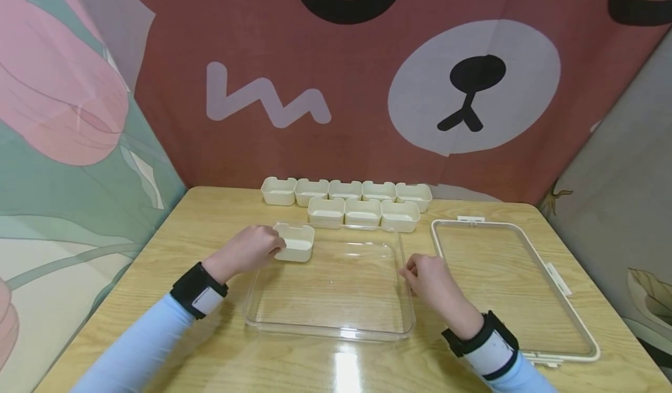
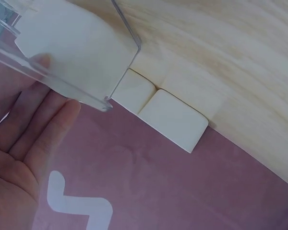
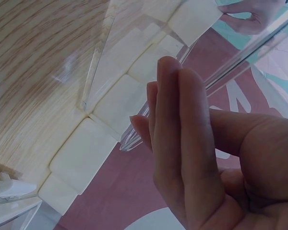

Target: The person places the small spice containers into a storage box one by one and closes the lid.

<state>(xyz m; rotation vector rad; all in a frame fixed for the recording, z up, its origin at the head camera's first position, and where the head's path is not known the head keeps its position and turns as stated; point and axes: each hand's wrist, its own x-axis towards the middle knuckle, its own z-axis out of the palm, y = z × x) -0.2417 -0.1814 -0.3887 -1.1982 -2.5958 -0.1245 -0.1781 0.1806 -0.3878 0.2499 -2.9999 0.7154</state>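
My left hand (image 1: 254, 249) pinches the near-left wall of a small cream bin (image 1: 296, 244), which sits at the back left corner of a clear rectangular box (image 1: 331, 330). Through the box's clear wall, the left wrist view shows this bin (image 2: 81, 52) with fingers at its edge; whether it rests on the floor of the box I cannot tell. At the box's right side, my right hand (image 1: 433, 282) holds the rim between thumb and fingers. Those fingers (image 3: 194, 129) lie side by side in the right wrist view, partly covering the rim.
Several matching cream bins (image 1: 362, 213) stand in two rows behind the box, near a printed curtain (image 1: 362, 136). To the right lies a clear lid (image 1: 558, 279) with a white frame and clips. All rest on a wooden table (image 1: 210, 218).
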